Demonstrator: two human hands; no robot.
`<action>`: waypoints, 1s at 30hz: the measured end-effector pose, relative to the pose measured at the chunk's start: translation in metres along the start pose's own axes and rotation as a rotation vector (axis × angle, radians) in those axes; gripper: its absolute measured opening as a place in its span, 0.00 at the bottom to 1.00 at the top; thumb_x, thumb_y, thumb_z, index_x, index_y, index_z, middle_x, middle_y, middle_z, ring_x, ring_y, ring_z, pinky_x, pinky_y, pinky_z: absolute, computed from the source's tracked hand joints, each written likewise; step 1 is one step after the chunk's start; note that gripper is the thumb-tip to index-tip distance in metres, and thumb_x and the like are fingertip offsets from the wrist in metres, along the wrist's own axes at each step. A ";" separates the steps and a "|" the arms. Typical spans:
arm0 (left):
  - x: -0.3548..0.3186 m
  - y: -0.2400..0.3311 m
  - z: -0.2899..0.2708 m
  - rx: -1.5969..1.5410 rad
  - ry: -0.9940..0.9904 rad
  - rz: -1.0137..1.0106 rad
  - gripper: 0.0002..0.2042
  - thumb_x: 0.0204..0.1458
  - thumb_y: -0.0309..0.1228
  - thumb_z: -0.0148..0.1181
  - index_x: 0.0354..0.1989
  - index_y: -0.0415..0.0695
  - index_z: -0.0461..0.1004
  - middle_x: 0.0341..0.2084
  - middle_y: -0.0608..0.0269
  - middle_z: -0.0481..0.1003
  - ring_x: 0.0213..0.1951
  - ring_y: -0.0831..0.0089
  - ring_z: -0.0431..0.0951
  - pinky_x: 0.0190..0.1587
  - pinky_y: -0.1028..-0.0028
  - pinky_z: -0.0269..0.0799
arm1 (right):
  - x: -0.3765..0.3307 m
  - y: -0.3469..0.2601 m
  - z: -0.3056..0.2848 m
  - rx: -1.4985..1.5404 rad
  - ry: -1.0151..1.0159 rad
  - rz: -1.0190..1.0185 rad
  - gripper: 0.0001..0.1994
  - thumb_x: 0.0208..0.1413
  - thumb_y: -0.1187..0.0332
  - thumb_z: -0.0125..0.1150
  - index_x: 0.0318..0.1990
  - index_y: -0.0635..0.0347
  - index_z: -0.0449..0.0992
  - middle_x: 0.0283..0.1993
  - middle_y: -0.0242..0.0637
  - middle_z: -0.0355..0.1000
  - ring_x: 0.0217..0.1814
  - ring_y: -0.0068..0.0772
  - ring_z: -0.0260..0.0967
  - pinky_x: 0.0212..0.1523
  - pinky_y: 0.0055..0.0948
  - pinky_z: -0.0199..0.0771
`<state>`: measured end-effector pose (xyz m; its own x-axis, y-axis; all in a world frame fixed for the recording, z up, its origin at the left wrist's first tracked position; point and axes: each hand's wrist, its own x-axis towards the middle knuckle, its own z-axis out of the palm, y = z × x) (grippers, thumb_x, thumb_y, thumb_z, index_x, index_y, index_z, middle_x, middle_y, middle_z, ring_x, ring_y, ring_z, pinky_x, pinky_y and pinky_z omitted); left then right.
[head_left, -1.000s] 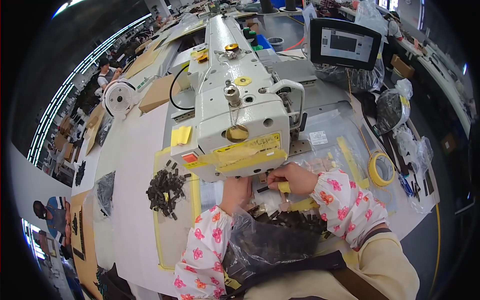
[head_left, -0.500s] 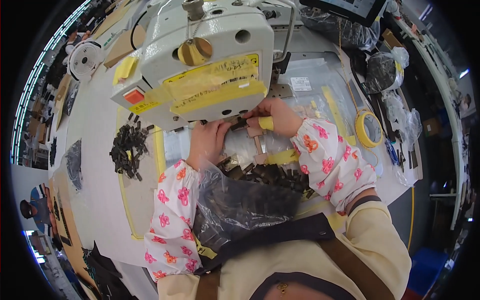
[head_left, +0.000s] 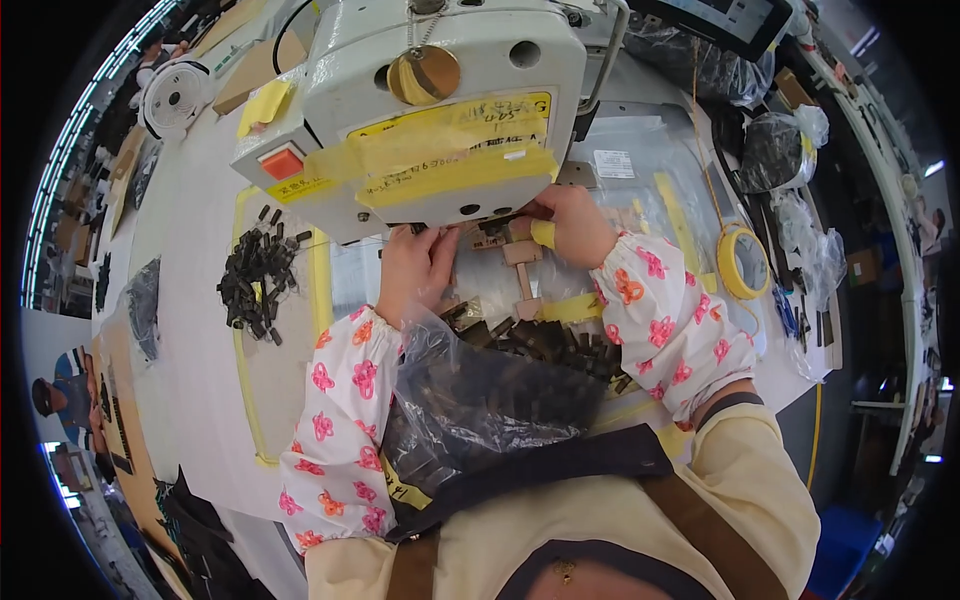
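Note:
My left hand [head_left: 412, 275] is under the front of a white bench machine [head_left: 450, 130], fingers bent and close together. The machine's lower edge partly hides its fingertips, so what they hold is unclear. From the other side, my right hand [head_left: 578, 228], yellow tape round one digit, pinches at a small dark piece [head_left: 492, 236] on the metal work plate under the head. Nearer me lies a tan jointed fixture block [head_left: 522, 262]. Below it, a heap of dark small parts [head_left: 535, 342] spills from a clear plastic bag [head_left: 480, 400] by my lap.
A pile of short black cylindrical parts [head_left: 262, 275] lies left, inside a yellow tape outline. The machine carries a red switch [head_left: 281, 162]. To the right are a yellow tape roll [head_left: 743, 260] and plastic-wrapped bundles [head_left: 770, 150]. A fan [head_left: 174, 98] stands far left; another person [head_left: 72, 395] is beyond.
The small dark piece, tilted between my hands before, now sits farther in under the machine head. My right fingers have shifted with it; the whole view has moved slightly.

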<state>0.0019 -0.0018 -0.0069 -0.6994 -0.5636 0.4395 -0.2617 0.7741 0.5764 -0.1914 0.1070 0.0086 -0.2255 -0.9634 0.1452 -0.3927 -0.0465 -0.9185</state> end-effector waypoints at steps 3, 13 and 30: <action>0.004 0.010 -0.010 0.122 -0.041 0.052 0.08 0.49 0.28 0.54 0.36 0.42 0.75 0.19 0.55 0.72 0.22 0.61 0.68 0.30 0.71 0.66 | 0.000 -0.004 -0.004 -0.283 -0.053 -0.148 0.08 0.40 0.74 0.60 0.31 0.62 0.72 0.28 0.42 0.72 0.30 0.41 0.70 0.31 0.32 0.69; -0.005 0.005 -0.006 -0.022 0.009 -0.022 0.10 0.48 0.21 0.50 0.38 0.44 0.74 0.30 0.51 0.73 0.31 0.59 0.72 0.34 0.69 0.68 | 0.003 0.005 -0.009 -0.426 -0.162 -0.392 0.04 0.39 0.77 0.57 0.27 0.63 0.72 0.30 0.42 0.69 0.34 0.48 0.67 0.33 0.37 0.68; 0.009 0.018 -0.002 0.270 -0.168 0.263 0.12 0.41 0.27 0.53 0.35 0.54 0.75 0.13 0.62 0.72 0.19 0.63 0.73 0.24 0.67 0.68 | 0.000 0.006 0.009 -0.451 0.006 -0.370 0.09 0.38 0.78 0.56 0.31 0.61 0.75 0.33 0.41 0.70 0.37 0.46 0.68 0.37 0.36 0.69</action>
<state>-0.0080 0.0069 0.0086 -0.8586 -0.2990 0.4165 -0.2091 0.9459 0.2479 -0.1853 0.1042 -0.0001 -0.0056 -0.9029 0.4298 -0.7872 -0.2611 -0.5588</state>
